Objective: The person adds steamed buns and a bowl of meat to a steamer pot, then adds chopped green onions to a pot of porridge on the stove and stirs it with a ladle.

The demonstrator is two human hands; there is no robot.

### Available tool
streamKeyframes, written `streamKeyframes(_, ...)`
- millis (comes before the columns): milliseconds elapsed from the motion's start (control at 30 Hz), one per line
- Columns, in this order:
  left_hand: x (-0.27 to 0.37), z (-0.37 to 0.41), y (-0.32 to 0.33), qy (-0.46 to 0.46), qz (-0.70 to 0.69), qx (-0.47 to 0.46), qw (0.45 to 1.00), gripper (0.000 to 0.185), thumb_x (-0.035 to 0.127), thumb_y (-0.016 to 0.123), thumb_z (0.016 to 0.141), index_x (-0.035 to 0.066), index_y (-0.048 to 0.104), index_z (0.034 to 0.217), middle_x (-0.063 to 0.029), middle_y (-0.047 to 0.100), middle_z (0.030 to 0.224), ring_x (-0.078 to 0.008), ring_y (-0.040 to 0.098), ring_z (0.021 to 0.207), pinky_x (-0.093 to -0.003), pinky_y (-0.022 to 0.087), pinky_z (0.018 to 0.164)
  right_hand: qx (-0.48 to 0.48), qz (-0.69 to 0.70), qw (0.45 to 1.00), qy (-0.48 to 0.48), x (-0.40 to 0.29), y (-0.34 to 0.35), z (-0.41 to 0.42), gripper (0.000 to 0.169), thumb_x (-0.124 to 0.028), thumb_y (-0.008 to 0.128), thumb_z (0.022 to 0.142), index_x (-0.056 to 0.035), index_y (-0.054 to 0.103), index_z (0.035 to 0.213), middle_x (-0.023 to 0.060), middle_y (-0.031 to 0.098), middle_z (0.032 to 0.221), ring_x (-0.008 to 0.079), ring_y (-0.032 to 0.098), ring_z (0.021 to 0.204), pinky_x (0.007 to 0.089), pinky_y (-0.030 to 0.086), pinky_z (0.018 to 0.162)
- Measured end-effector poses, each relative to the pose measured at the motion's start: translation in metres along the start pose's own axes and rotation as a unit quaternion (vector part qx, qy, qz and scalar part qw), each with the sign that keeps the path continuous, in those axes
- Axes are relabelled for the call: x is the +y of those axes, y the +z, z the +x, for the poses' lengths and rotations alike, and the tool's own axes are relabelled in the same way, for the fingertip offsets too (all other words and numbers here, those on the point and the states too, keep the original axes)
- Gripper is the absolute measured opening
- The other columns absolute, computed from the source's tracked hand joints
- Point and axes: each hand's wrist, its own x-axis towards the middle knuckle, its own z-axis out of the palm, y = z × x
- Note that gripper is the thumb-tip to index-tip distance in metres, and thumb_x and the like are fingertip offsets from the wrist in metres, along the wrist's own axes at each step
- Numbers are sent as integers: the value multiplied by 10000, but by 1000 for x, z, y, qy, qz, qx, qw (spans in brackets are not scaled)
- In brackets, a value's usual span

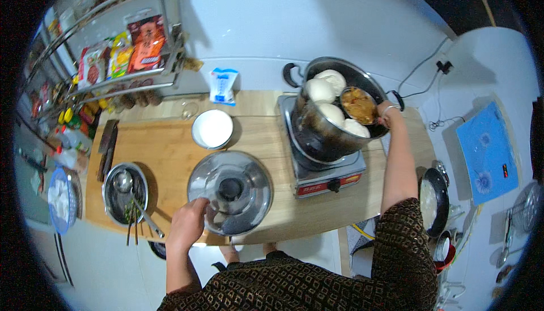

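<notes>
A large metal pot (323, 141) stands on a portable gas stove (329, 183), with several white steamed buns (321, 91) and a bowl of brown food (359, 104) inside. My right hand (386, 115) is at the pot's right rim, beside the bowl and the right handle; its fingers are partly hidden, so its grip is unclear. On the counter to the left lies a steel and glass pot lid (250, 175) with a dark knob. My left hand (191, 221) is at the lid's lower left edge, fingers curled; whether it grips the edge is unclear.
A white-filled bowl (212, 129) stands behind the lid, near a blue and white packet (223, 86). At left, a metal bowl (126, 194) holds a ladle (123, 181) and chopsticks (136, 228), close to a cleaver (107, 141) on the cutting board (165, 153). A pan (435, 202) sits at right.
</notes>
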Motion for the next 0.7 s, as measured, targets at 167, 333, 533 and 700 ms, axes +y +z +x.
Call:
streamKeyframes(167, -19, -16, 3, -32, 13, 23, 999, 156, 37, 427, 728, 44, 515, 857, -155, 569, 776, -341, 543, 734, -403, 426, 610, 42, 169, 983, 62, -57, 0, -82, 173, -65, 379, 811, 51, 494, 756, 103, 489, 535, 193, 468, 392, 320, 358, 320)
streamKeyframes(333, -21, -23, -1, -23, -12, 19, 999, 140, 30, 478, 722, 37, 537, 849, -158, 573, 786, -335, 550, 732, -403, 430, 610, 206, -59, 969, -126, -56, -17, -108, 276, -223, 476, 796, 39, 561, 781, 190, 586, 734, 314, 580, 646, 377, 453, 597)
streamKeyframes(533, -35, -34, 5, -35, 33, 5, 999, 127, 33, 467, 715, 27, 549, 812, -168, 577, 761, -340, 552, 714, -409, 431, 599, -51, -72, 876, -474, -123, 100, -279, 223, -206, 393, 839, -57, 556, 873, 117, 566, 803, 258, 575, 715, 347, 454, 658)
streamKeyframes(700, -28, -35, -4, -34, 25, -21, 999, 170, 13, 417, 704, 21, 527, 833, -186, 563, 754, -352, 544, 707, -418, 425, 604, -238, -146, 858, -432, -153, 218, -341, 625, -401, 513, 755, -114, 247, 1243, 215, 531, 993, 356, 535, 888, 417, 418, 769)
